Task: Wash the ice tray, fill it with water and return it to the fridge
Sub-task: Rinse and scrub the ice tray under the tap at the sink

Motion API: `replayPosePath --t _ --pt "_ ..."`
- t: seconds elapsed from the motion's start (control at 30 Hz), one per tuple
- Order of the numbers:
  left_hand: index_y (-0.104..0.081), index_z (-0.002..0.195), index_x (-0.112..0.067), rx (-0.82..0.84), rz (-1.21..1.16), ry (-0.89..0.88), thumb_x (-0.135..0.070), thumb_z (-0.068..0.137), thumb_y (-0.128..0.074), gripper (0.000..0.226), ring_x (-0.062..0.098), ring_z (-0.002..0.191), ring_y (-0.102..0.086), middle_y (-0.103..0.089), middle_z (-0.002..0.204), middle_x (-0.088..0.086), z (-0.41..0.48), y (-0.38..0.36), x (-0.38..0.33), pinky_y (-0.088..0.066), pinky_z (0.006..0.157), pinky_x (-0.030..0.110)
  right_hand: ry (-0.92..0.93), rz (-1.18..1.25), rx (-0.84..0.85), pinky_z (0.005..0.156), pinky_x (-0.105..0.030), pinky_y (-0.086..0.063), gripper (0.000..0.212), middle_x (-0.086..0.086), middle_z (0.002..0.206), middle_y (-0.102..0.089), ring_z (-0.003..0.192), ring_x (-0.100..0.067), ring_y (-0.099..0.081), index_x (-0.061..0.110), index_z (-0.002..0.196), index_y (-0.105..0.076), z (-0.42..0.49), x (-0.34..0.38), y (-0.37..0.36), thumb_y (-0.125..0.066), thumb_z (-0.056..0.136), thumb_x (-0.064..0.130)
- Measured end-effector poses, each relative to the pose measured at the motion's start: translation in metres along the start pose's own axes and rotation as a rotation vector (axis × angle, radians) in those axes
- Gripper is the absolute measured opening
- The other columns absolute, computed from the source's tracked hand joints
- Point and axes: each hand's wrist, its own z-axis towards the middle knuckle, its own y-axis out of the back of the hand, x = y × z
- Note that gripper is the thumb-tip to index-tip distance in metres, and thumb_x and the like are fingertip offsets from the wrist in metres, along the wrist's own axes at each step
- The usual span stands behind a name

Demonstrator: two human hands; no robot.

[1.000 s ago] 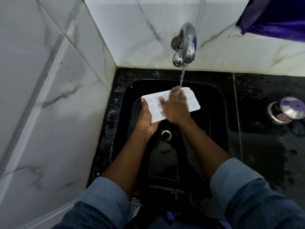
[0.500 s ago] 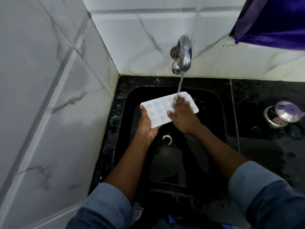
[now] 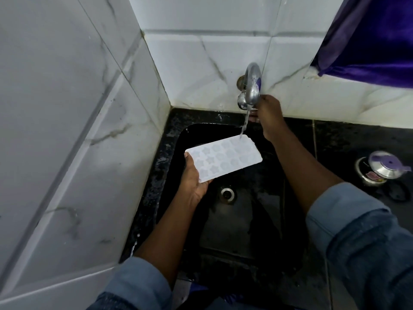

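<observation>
A white ice tray (image 3: 225, 158) with star and flower shaped cells hangs over the black sink (image 3: 250, 220). My left hand (image 3: 194, 178) grips its near-left end from below. Water runs from the chrome tap (image 3: 251, 86) onto the tray's far right corner. My right hand (image 3: 267, 110) is up at the tap, its fingers against the spout's right side, and it no longer touches the tray. How firmly those fingers grip the tap is hidden.
The sink's drain (image 3: 227, 193) sits below the tray. A steel pot with a purple-knobbed lid (image 3: 377, 170) stands on the wet black counter at right. White marble-tiled walls close in on the left and back. A purple cloth (image 3: 375, 36) hangs at top right.
My right hand left the tray's surface and rose to the tap. My left hand kept hold of the tray under the stream.
</observation>
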Motion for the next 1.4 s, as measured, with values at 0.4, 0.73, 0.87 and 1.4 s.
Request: replayPosePath --t 0.4,0.73,0.87,1.4 --pt "-0.065 0.13 -0.016 0.022 -0.072 -0.03 -0.072 0.102 -0.031 0.072 0.033 0.116 -0.071 -0.078 0.121 0.014 -0.013 0.006 -0.003 -0.049 0.111 0.058 -0.299 0.475 0.219 0.058 -0.027 -0.054 0.022 -0.01 0.078 -0.067 0.061 -0.017 -0.062 0.005 0.114 -0.061 0.028 0.0 -0.015 -0.047 0.107 0.021" --pt "-0.066 0.127 -0.017 0.009 -0.087 -0.034 -0.072 0.102 -0.03 0.07 0.033 0.109 -0.074 -0.08 0.113 0.013 -0.026 0.018 -0.007 -0.059 0.091 0.054 -0.13 -0.47 0.093 0.065 -0.032 -0.042 0.063 -0.011 0.094 -0.068 0.074 -0.023 -0.057 0.005 0.116 -0.067 -0.012 -0.016 0.024 -0.037 0.107 0.06" --pt "-0.066 0.129 -0.017 0.029 -0.07 -0.037 -0.071 0.103 -0.031 0.07 0.031 0.105 -0.076 -0.079 0.117 0.013 -0.033 0.018 -0.009 -0.063 0.081 0.049 -0.207 -0.491 0.304 0.071 -0.034 -0.053 0.032 -0.017 0.099 -0.073 0.081 -0.027 -0.068 0.001 0.111 -0.072 -0.035 -0.045 0.041 -0.059 0.106 0.03" --pt "-0.072 0.117 -0.005 -0.072 0.455 -0.29 -0.042 0.11 -0.052 0.042 0.033 0.104 -0.077 -0.078 0.117 0.014 -0.066 -0.012 -0.048 -0.062 0.093 0.056 0.197 -0.339 0.055 0.065 -0.018 -0.048 0.009 0.005 0.084 -0.069 0.068 0.002 -0.059 0.014 0.096 -0.073 -0.103 -0.002 0.079 -0.067 0.101 0.015"
